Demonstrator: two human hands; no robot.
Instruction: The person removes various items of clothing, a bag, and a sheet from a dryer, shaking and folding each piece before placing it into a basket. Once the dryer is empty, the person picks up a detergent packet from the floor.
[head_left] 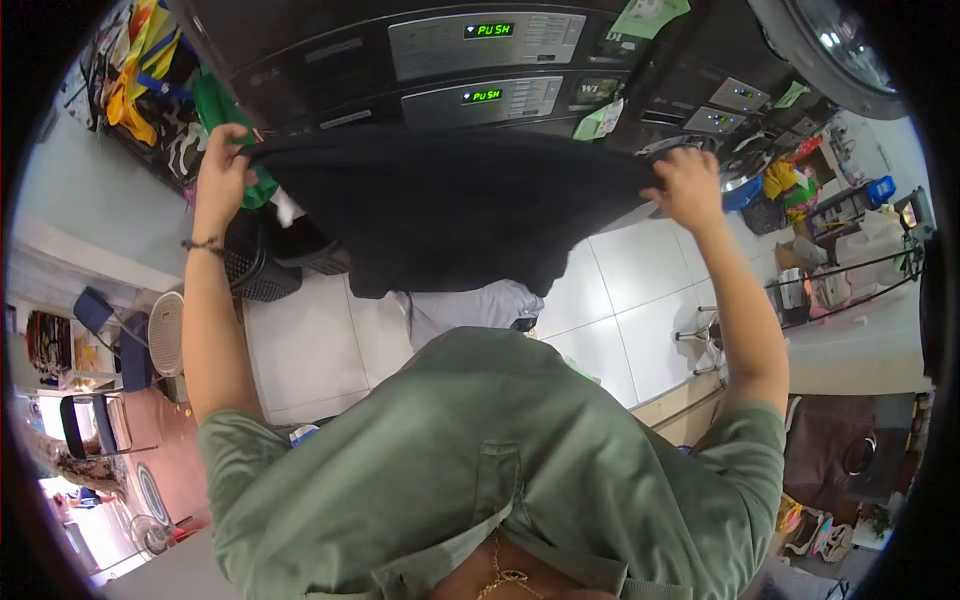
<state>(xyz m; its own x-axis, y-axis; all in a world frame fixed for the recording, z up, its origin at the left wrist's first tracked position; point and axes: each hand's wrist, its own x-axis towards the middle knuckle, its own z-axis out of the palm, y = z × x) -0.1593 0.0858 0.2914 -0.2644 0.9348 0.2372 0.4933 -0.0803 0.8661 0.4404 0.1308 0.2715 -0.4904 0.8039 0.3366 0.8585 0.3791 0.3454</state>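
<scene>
A black cloth garment is stretched wide in front of me, its lower edge hanging loose. My left hand pinches its upper left corner. At the opposite corner, my right hand grips the fabric between thumb and fingers. The garment's exact kind cannot be made out. Behind it stand dark stacked laundry machines, whose control panel reads "PUSH" in green. Below the cloth's hem some grey fabric shows, partly hidden.
Dark plastic baskets stand on the tiled floor at left. An open round machine door juts out at upper right. A metal rack with bags is on the right. Chairs stand at far left.
</scene>
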